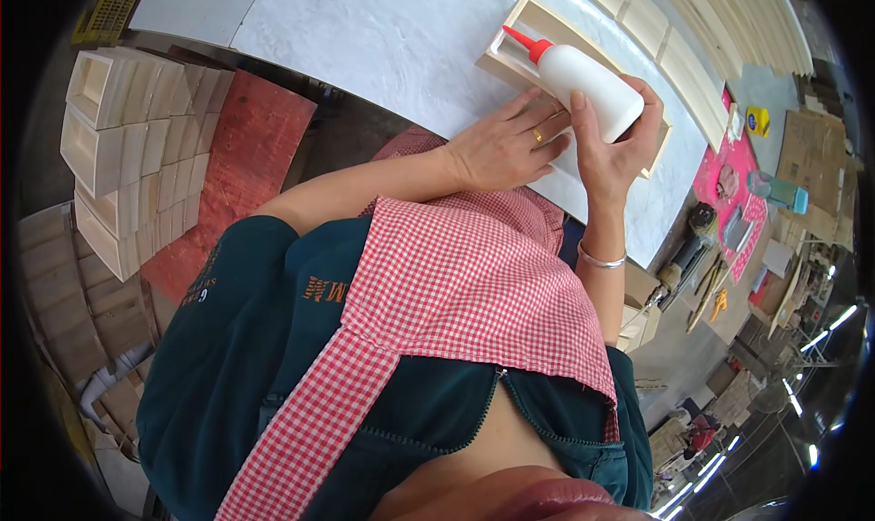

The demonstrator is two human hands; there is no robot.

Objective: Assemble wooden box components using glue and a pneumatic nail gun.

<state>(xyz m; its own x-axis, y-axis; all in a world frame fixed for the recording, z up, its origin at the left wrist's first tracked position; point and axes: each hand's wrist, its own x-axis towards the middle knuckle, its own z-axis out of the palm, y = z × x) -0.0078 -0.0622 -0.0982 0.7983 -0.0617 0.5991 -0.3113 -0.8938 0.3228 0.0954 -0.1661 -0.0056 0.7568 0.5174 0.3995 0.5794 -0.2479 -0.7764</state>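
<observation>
Head view looks down on a white table (383,38) where an open wooden frame (521,29) lies, and the right hand (612,143) grips a white bottle (588,88), fingers wrapped round its body, red nozzle (521,40) tilted down over the frame's near wall. The left hand (501,143) lies flat, fingers loose and spread, holding nothing, beside the frame and touching the right hand. A hard squeeze could, I judge, run glue down the wall onto the table, and the frame may slide, since nothing clamps it. Stacked wooden boxes (128,147) on a red board (239,170) stand well apart at left; wooden slats (729,29) and small tools crowd the right, and nothing blocks the nozzle.
</observation>
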